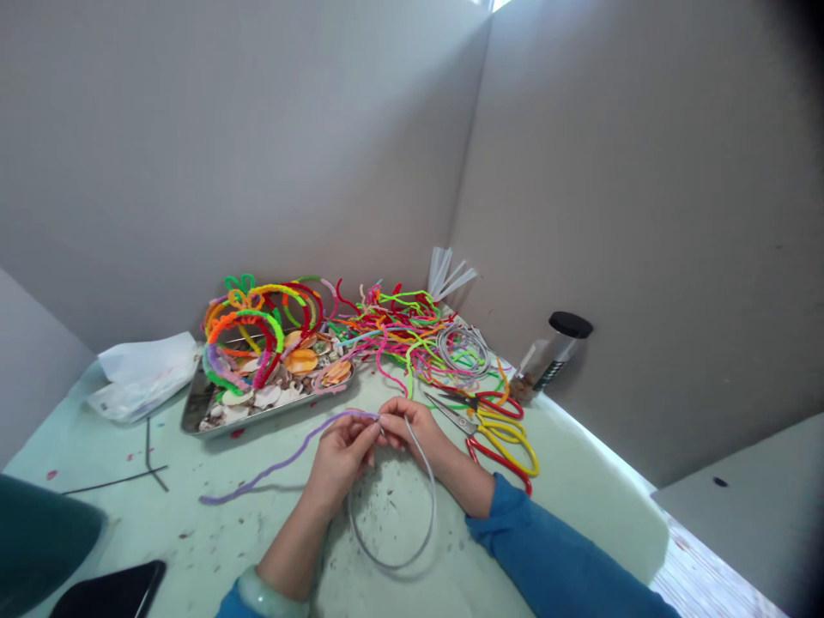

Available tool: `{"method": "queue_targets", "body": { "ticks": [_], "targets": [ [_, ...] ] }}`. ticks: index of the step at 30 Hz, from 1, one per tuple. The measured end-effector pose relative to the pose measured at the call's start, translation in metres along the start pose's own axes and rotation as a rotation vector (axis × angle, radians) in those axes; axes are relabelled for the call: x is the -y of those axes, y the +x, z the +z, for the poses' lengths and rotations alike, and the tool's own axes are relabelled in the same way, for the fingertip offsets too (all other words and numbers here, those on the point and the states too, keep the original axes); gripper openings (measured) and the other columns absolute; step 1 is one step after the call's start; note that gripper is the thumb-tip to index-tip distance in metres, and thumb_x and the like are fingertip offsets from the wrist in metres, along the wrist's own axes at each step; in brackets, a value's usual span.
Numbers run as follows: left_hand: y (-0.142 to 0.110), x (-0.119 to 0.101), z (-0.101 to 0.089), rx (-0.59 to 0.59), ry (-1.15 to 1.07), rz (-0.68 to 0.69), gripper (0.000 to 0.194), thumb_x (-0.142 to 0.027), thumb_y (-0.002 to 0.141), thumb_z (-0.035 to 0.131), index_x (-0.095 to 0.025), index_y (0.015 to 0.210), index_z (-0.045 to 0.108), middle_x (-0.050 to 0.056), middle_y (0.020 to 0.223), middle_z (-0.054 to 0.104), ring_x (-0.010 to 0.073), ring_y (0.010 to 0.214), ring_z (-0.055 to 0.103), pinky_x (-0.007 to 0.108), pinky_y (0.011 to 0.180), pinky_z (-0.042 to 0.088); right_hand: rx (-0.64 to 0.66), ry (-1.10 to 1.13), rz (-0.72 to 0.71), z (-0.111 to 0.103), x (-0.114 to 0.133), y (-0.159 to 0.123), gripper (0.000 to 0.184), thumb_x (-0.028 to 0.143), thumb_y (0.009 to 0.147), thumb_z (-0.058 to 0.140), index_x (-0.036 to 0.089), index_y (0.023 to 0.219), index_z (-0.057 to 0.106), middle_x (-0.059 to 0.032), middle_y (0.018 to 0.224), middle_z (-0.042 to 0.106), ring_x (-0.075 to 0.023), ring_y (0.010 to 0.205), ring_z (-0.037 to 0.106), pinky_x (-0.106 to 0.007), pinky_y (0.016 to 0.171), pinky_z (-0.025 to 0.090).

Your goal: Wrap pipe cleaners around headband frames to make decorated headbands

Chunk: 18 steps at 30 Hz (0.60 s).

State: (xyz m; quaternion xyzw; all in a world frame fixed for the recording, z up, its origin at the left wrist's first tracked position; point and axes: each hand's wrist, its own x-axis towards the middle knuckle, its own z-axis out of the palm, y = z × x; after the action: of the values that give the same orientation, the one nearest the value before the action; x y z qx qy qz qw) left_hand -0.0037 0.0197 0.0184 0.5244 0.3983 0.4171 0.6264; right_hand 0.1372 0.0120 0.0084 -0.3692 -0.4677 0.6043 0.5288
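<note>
In the head view my left hand and my right hand meet near the table's middle, fingertips pinched close together. Between them runs a purple pipe cleaner, its long tail trailing left across the table. A grey wire hoop hangs down from the fingers toward me, one end rising over my right hand. My left fingers are closed on the hoop, and my right fingers pinch the purple pipe cleaner against it. The exact contact point is partly hidden by the fingertips.
Behind stands a metal tray of shells and colourful pipe-cleaner hoops. Loose pipe cleaners, a grey wire coil, red scissors and yellow scissors lie right. A black-lidded jar, plastic bag and phone sit farther out.
</note>
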Motion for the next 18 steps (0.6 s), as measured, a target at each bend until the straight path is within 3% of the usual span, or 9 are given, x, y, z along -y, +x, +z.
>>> {"method": "queue_targets", "body": {
  "ticks": [18],
  "targets": [
    [0.0028,0.0042,-0.0015,0.010,0.001,0.012,0.032,-0.041,0.071,0.065,-0.016,0.081,0.049,0.000,0.060,0.064,0.0043,0.034,0.044,0.015,0.033,0.025,0.000,0.027,0.009,0.0007,-0.0007,0.0005,0.016,0.030,0.075,0.062,0.015,0.076,0.057,0.0030,0.054,0.055,-0.0057,0.043,0.040,-0.018,0.043,0.027]
  ]
}}
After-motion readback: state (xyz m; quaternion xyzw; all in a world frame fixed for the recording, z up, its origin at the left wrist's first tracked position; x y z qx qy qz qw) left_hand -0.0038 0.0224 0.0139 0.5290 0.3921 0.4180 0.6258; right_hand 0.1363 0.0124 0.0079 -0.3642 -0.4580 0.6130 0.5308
